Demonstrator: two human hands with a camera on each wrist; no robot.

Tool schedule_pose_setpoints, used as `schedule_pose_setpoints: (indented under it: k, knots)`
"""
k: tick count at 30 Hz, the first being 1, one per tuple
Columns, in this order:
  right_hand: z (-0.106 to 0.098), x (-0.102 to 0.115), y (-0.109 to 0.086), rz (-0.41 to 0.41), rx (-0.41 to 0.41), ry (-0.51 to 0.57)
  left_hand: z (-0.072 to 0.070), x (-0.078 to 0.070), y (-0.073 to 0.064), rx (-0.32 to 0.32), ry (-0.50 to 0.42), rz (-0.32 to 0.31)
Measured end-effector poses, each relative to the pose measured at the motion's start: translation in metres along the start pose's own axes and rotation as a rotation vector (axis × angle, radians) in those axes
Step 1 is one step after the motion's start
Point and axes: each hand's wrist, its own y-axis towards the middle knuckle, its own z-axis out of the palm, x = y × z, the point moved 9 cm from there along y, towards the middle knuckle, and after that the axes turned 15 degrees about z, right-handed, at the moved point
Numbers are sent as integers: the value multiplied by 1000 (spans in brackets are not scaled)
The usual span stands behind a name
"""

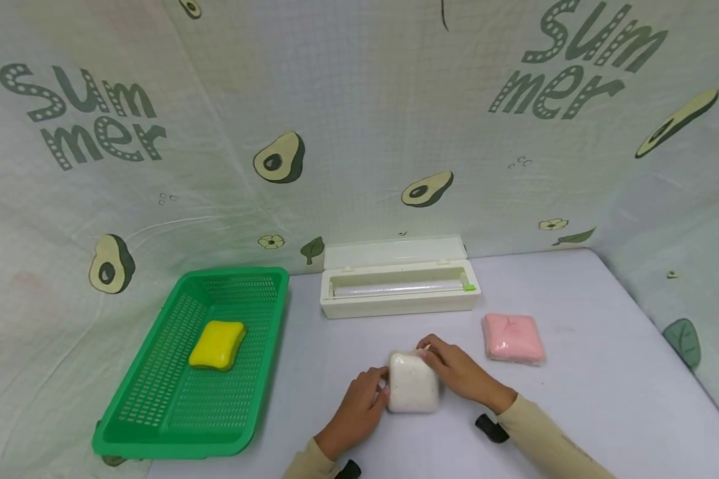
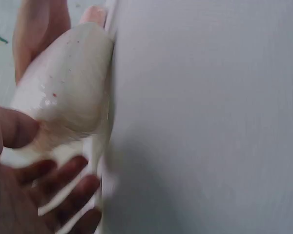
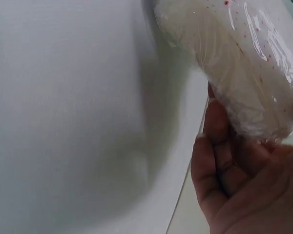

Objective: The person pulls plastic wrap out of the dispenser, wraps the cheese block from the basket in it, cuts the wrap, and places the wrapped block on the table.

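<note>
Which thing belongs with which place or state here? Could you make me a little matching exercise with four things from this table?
Things:
1. wrapped white block
2. yellow block
3. pink block
4. white box

Places and states:
A. rightmost of the four, lying on the table
B. lid open, with a clear roll inside
C. inside the green basket
D. between the left hand and the right hand

Right pairs: 1-D, 2-C, 3-A, 4-B
</note>
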Motion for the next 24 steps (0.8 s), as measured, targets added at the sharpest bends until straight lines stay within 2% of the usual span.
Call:
schedule_pose_setpoints:
  k: [4,6,10,15,19,24]
  knots:
    - [2,-7,11,81,-138,-21,-11,1,0,-134,119,-61]
    - [2,-10,12,102,-188,-31,-14,0,0,-158,154,-71]
    - [3,-10,4,87,-218,-67,-15,-3,-1,-141,225,-85]
    - [6,-2,-17,15,-267,-239,-13,-7,-6,-110,339,-107]
    - [7,2,-35,6,-359,-385,-11,-15,-8,-103,442,-60]
    - [10,3,-50,14,-424,-494,-11,-27,-7,-125,523,6]
